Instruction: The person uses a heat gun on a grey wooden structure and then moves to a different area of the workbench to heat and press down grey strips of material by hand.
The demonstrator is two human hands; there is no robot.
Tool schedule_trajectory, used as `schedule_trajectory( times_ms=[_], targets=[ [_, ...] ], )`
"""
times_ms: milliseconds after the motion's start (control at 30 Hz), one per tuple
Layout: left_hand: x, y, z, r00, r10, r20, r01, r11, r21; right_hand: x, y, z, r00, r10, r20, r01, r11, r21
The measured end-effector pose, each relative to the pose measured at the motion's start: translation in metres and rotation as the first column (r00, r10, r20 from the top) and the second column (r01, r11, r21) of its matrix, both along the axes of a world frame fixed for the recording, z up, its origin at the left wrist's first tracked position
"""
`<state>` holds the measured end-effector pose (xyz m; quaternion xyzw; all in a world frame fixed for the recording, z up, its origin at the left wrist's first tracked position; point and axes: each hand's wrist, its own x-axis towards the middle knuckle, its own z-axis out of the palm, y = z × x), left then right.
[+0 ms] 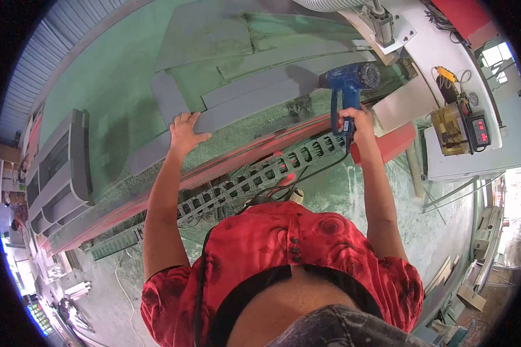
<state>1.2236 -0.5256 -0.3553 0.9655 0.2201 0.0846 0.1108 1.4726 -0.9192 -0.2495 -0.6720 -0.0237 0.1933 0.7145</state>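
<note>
Right, the broad green worktable [118,81] fills the far side, with a red rail [220,168] slanting along its near edge, rising towards the far right. On the table lies a long grey strip [255,98], its long axis on much that same slant, a shorter grey board [168,95] by its left end. To the right there's a blue heat gun [346,78], barrel roughly crosswise, nozzle facing left, over the strip's right-hand part; its height above can't be judged. The right hand [358,120] has its fingers wrapped round the grip, just on the near side of the barrel. And the left hand [186,133], clearly the nearer to the strip's left end, rests there with fingers spread, unclenched, well left of the nozzle.
</note>
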Motion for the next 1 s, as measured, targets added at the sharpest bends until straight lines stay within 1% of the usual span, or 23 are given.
schedule_trajectory(
  times_ms=[33,67,133,200,300,467,600,700,767,1000],
  targets=[
    [0.000,-0.001,0.000,1.000,0.009,-0.022,-0.010,1.000,-0.020,0.004,-0.002,0.003,0.999,-0.036,-0.006,0.036,0.999,0.003],
    [0.001,-0.001,0.000,1.000,0.009,-0.024,-0.010,1.000,-0.022,0.010,-0.004,0.004,0.999,-0.036,-0.007,0.036,0.999,0.001],
    [0.001,-0.002,0.002,0.999,0.019,-0.028,-0.019,1.000,-0.015,0.023,-0.010,0.005,0.992,-0.118,0.054,0.119,0.993,-0.025],
    [0.001,-0.003,0.004,0.999,0.023,-0.040,-0.024,0.999,-0.020,0.036,-0.019,0.002,0.994,-0.096,0.051,0.097,0.995,-0.022],
    [0.001,-0.005,0.008,0.998,0.032,-0.053,-0.034,0.999,-0.033,0.043,-0.021,0.002,0.992,-0.112,0.058,0.114,0.993,-0.033],
    [0.003,-0.004,0.007,0.997,0.048,-0.055,-0.050,0.998,-0.036,0.058,-0.018,-0.005,0.994,-0.104,0.044,0.103,0.994,0.030],
    [0.003,-0.006,0.007,0.998,0.048,-0.030,-0.049,0.998,-0.032,0.067,-0.014,-0.009,0.994,-0.098,0.045,0.098,0.995,0.001],
    [0.002,-0.005,0.005,0.999,0.044,-0.008,-0.044,0.999,-0.025,0.066,-0.010,-0.009,0.997,-0.080,0.009,0.080,0.997,-0.009],
    [0.002,-0.005,0.005,0.999,0.043,0.000,-0.043,0.999,-0.024,0.067,-0.008,-0.013,0.995,-0.104,-0.003,0.104,0.994,-0.030],
    [0.001,0.001,-0.010,1.000,0.025,0.015,-0.026,1.000,0.008,0.075,-0.016,-0.031,0.999,-0.038,0.004,0.038,0.999,-0.007]
  ],
)
